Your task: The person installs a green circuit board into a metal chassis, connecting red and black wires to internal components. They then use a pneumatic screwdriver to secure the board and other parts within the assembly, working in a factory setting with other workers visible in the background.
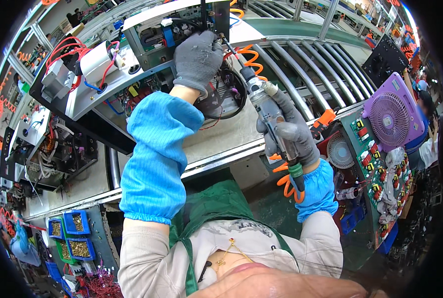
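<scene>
My right hand (293, 124), in a grey glove, is wrapped round a pneumatic screwdriver (268, 108) with a clear grey body and a green-collared end. The tool's long bit points up and left to the side of an open metal chassis (152, 30). At that same edge is my left hand (197, 59), gloved in worn grey, its fingers curled close to the bit's tip. What those fingers pinch, if anything, is hidden. Inside the chassis show black cables and a blue part (168, 36). Below my left hand lies a loop of black cable (239, 99).
Left of the chassis stand a white cylinder with red wires (96, 63) and another opened unit (47, 154). A roller conveyor (311, 69) runs behind. Right are a purple fan (390, 111) and circuit boards (375, 164). Blue bins (81, 248) of small screws sit lower left.
</scene>
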Available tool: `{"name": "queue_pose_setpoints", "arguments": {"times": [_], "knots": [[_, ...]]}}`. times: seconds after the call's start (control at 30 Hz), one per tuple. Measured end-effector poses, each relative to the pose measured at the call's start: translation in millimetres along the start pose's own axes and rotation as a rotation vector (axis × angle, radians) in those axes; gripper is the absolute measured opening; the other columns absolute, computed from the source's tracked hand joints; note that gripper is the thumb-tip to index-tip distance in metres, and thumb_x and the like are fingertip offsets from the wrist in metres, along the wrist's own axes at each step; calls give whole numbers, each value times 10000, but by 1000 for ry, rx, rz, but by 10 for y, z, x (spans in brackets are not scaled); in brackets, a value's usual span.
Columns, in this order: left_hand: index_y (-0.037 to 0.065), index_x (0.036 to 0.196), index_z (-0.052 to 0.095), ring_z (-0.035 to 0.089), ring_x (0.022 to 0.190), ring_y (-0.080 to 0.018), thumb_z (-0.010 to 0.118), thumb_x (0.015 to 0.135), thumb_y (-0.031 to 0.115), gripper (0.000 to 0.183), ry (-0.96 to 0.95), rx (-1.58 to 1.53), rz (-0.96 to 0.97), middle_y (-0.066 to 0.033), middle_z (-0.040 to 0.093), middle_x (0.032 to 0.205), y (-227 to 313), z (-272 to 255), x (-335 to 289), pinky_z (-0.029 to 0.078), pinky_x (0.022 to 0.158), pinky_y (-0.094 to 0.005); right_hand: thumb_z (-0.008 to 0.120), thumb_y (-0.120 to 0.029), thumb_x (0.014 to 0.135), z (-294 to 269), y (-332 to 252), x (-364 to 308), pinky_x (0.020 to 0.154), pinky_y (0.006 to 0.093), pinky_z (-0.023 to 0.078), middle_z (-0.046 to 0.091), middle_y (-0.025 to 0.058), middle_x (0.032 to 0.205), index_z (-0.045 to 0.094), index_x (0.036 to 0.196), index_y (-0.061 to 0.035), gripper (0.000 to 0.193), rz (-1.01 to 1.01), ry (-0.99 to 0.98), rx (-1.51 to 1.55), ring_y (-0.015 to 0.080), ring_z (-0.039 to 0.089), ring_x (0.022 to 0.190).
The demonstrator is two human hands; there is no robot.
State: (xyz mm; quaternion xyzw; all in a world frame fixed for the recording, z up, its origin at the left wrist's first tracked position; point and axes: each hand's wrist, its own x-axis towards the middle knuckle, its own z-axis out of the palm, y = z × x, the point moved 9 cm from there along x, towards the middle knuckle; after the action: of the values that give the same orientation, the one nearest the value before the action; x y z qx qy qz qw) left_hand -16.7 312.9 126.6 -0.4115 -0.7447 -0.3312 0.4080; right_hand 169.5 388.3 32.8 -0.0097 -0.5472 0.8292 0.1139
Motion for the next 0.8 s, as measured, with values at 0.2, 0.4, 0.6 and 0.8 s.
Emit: {"name": "queue_pose_setpoints", "arguments": {"times": [0.2,0.4,0.6,0.8], "knots": [[101,906,625,643,695,-311,554,826,195,143,-161,224,-29,-145,636,741,72,122,-15,527,625,-406,644,-174,633,-90,-196,238,623,256,480,561,100,1049,445,1360,-75,761,-40,47,-299,130,548,722],[73,980,613,656,767,-329,482,878,222,223,-415,248,-145,-167,657,814,82,191,-53,529,679,-424,640,-160,619,-205,-285,322,630,247,481,551,70,1174,478,1340,-84,743,38,8,-521,109,541,758],[51,937,653,658,834,-331,452,906,237,276,-428,222,-161,-166,670,881,69,221,-36,523,727,-419,720,-184,676,-209,-370,384,532,241,467,576,67,891,452,1362,-110,739,57,-61,-687,100,533,601],[47,931,631,630,834,-371,415,905,278,318,-461,191,-46,-207,652,876,137,215,-26,497,763,-458,710,-201,692,-144,-532,497,598,271,486,605,87,850,497,1329,-143,675,35,-135,-988,116,562,651]]}}
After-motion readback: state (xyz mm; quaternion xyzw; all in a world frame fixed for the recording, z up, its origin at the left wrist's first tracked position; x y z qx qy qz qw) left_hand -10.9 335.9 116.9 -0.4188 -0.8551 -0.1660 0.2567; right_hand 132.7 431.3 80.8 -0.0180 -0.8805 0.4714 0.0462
